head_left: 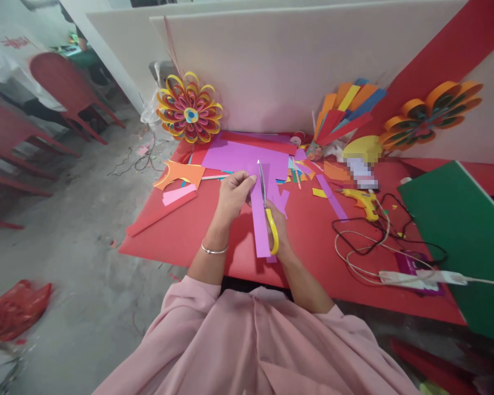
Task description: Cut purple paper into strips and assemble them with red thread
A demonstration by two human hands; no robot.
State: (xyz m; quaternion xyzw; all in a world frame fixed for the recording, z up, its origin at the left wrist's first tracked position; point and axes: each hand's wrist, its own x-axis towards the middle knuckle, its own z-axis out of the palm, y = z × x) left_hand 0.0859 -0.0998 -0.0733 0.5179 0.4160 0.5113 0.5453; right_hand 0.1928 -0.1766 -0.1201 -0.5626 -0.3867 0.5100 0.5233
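Observation:
My left hand (234, 193) pinches a purple paper strip (260, 229) near its upper part, above the red-covered table. In my right hand (280, 224) is a pair of scissors with yellow handles (273, 230). Their blades point away from me and lie along the strip's right side, against the purple paper. Part of my right hand is hidden behind the handles and the strip. Beyond my hands a large purple sheet (230, 159) lies flat. Another purple strip (331, 198) rests to the right.
On the right are a yellow glue gun (366, 204), tangled cords, a power strip (420, 277) and a green board (456, 236). A paper flower (190, 114) stands at the back left, an orange one (432, 118) at the back right. Orange scraps (193, 176) lie left.

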